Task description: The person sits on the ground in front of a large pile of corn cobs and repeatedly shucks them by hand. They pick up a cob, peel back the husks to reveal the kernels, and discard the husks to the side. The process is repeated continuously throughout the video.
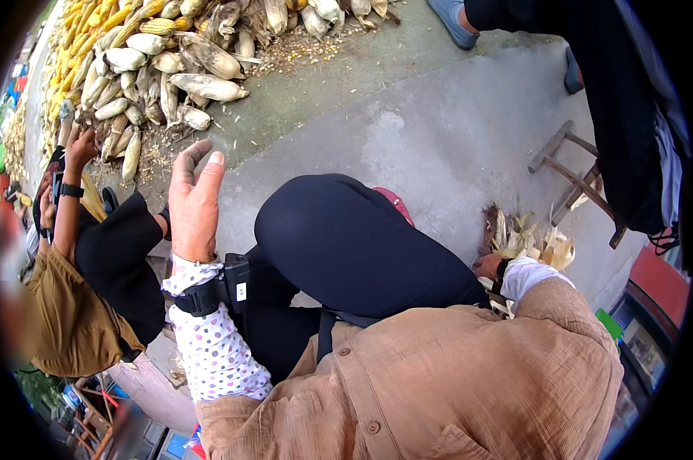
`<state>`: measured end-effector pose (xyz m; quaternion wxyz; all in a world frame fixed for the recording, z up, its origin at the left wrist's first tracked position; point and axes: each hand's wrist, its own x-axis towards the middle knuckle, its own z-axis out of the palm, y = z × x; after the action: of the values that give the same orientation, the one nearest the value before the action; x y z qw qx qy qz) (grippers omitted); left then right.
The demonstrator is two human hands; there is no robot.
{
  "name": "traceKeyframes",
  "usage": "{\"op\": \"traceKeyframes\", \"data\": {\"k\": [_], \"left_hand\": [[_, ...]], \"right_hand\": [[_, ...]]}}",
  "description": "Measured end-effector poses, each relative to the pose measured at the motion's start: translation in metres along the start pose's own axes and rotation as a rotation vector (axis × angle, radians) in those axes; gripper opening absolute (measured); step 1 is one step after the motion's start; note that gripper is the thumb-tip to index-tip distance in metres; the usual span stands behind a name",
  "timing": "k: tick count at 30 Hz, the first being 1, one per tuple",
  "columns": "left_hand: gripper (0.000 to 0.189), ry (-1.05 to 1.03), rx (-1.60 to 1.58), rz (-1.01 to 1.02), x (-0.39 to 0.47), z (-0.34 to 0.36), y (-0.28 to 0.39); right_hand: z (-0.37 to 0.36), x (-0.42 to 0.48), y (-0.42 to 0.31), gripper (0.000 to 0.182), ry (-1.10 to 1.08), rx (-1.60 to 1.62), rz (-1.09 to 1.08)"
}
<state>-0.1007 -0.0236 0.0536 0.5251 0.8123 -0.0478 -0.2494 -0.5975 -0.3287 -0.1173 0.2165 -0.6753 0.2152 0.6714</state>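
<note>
My left hand [195,198] is raised in front of my knee, fingers curved and apart, holding nothing; a black band circles the wrist over a dotted sleeve. Beyond it lies a heap of corn cobs in dry husks [208,86], with husked yellow cobs [82,49] at its far left. My right hand [487,266] is low at my right side beside a small pile of loose corn husks [527,236]. The sleeve, my leg and the husks partly cover that hand, so its fingers and anything in them cannot be made out.
A seated person [88,287] is close on my left, hands near the heap's edge. At the upper right stands another person [605,115], beside a wooden stool [576,181]. Scattered kernels [306,52] lie on the concrete floor [335,123]. Goods and boxes are behind me.
</note>
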Motion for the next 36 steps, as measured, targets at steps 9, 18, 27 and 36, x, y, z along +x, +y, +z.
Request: {"op": "traceKeyframes", "data": {"k": [9, 18, 27, 36], "left_hand": [[0.041, 0.053, 0.006, 0.002, -0.004, -0.010, 0.014], [0.038, 0.068, 0.067, 0.128, -0.007, -0.012, 0.017], [0.040, 0.004, 0.126, 0.066, -0.010, -0.041, 0.023], [0.039, 0.001, 0.073, -0.091, 0.001, -0.068, 0.016]], "right_hand": [[-0.223, 0.035, -0.084, 0.032, 0.795, 0.057, -0.220], [-0.379, 0.071, -0.289, 0.033, 0.922, -0.081, -0.489], [-0.423, 0.138, -0.468, 0.037, 0.959, 0.004, -0.625], [-0.438, 0.162, -0.566, 0.069, 1.073, 0.438, -0.341]]}}
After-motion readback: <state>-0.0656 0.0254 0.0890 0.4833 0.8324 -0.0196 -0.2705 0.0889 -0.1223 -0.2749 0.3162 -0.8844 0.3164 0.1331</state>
